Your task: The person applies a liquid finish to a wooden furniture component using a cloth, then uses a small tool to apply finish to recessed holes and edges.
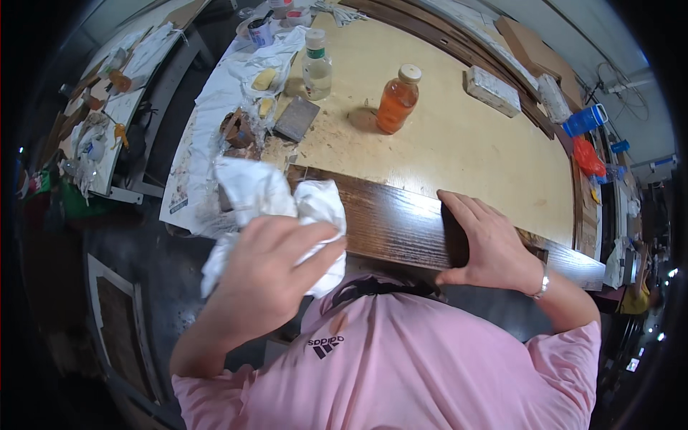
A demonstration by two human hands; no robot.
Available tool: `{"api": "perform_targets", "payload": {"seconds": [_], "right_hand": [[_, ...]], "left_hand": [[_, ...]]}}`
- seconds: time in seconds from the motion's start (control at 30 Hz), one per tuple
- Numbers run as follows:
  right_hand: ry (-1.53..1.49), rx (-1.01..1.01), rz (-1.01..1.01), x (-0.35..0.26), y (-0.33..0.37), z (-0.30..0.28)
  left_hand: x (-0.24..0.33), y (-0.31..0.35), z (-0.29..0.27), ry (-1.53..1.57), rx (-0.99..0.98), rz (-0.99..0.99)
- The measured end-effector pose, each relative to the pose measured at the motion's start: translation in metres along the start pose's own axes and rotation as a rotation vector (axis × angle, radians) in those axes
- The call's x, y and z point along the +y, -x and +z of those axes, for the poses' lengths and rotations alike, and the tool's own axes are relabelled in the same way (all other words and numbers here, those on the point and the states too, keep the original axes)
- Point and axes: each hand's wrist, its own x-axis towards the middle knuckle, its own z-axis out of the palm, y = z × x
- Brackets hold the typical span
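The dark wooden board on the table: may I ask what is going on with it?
A person's left hand holds a crumpled white cloth at the left end of the dark wooden board. The right hand spans the board farther right. The board lies along the near edge of the table, where two bottles stand upright.

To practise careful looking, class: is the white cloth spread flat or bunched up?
Bunched up: the white cloth shows crumpled folds in the left hand.

Pale glare along the dark board (394,223)
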Motion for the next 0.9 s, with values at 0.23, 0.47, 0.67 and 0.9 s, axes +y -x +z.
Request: {"api": "perform_targets", "payload": {"seconds": [0.23,0.47,0.67,0.9], "right_hand": [[0.004,0.236,-0.053,0.009,0.003,0.026],[-0.035,0.245,-0.011,0.011,0.008,0.026],[-0.025,0.284,-0.064,0.01,0.006,0.029],[-0.042,0.261,-0.039,0.009,0.009,0.027]], "left_hand": [[-0.05,0.012,-0.009,0.082,0.004,-0.224],[-0.033,0.0,0.017,0.107,-0.106,0.13],[0.0,-0.013,0.035,0.015,-0.017,0.106],[-0.083,0.037,-0.001,0.325,0.045,-0.338]]}}
